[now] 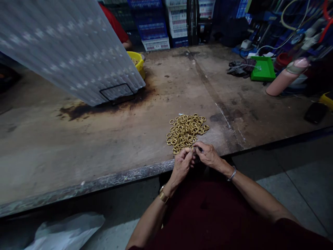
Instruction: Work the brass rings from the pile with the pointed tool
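A heap of small brass rings point(186, 132) lies on the stained worktable point(104, 139) near its front edge. My left hand point(182, 164) is closed in a pinch just below the heap, holding what looks like one brass ring at its fingertips. My right hand point(208, 153) is beside it, fingers closed on a thin dark pointed thing that I cannot name. The two hands nearly touch at the table's edge. A gold watch sits on my left wrist and a silver bangle on my right.
A pale pleated sheet point(70, 48) slants over the table's left. Behind it stand a yellow tub point(137, 62) and a person in red point(116, 26). A green tray point(262, 68), a pink cylinder point(286, 76) and crates point(166, 24) are at the back right.
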The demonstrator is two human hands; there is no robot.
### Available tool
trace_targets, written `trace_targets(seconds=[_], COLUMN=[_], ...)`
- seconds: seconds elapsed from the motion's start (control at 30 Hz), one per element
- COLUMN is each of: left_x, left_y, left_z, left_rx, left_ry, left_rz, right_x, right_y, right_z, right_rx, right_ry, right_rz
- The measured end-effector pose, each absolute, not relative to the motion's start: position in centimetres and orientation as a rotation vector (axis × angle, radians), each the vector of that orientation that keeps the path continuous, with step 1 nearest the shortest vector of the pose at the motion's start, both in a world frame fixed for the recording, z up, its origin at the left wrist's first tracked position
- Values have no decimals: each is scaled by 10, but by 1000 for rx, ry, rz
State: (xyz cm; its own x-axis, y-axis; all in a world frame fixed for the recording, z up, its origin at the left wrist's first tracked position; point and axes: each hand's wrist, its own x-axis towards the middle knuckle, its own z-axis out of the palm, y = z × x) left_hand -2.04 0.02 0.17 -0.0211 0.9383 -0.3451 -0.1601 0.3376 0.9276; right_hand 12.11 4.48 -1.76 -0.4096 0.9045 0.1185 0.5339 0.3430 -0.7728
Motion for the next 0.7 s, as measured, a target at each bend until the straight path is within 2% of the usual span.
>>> trace_targets(seconds=[0.23, 0.7], left_x=[-21, -23], left_y=[0, -4], left_z=[-2, -16], left_rx=[867, 851], left_ry=[1264, 1186], left_rz=[1012, 986], right_x=[121, 114], right_y=[51, 57], right_z=[-9, -21], right_rx=[-1196, -1235], right_ry=[-1817, -1739], right_rz=[1201, 1346])
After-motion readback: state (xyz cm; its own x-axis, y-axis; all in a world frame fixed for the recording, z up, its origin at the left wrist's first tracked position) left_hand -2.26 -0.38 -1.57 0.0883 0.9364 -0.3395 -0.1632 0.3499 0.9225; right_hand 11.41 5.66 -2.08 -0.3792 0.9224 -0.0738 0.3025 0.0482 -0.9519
